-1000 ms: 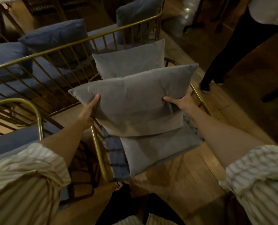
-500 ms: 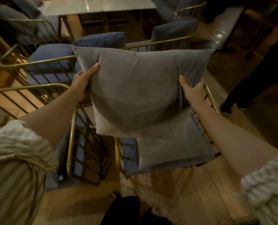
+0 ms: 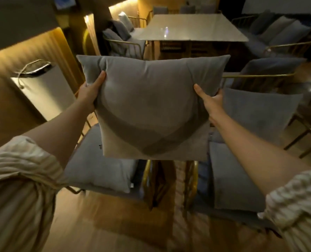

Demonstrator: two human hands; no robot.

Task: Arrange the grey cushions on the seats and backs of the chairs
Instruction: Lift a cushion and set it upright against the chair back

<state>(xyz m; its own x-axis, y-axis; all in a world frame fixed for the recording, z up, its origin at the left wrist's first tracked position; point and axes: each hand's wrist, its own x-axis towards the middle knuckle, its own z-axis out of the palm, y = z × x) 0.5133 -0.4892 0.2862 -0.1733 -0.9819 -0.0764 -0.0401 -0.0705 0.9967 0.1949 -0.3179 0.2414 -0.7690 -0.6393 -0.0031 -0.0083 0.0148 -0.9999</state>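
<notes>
Head view: 2 outstretched hands, left (image 3: pixel 89 90) and right (image 3: pixel 212 101), grip grey cushion (image 3: pixel 151 106) edges.

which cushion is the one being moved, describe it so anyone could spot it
Start at the two gold-framed chairs nearest the camera; the held cushion hangs upright in the air above the gap between them. Unlike the cushions resting on chairs, the left hand and right hand grip its sides.

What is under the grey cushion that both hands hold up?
Below the held cushion show two chair seat cushions, left and right, with gold frames between. The seats' rear parts are covered.
</notes>
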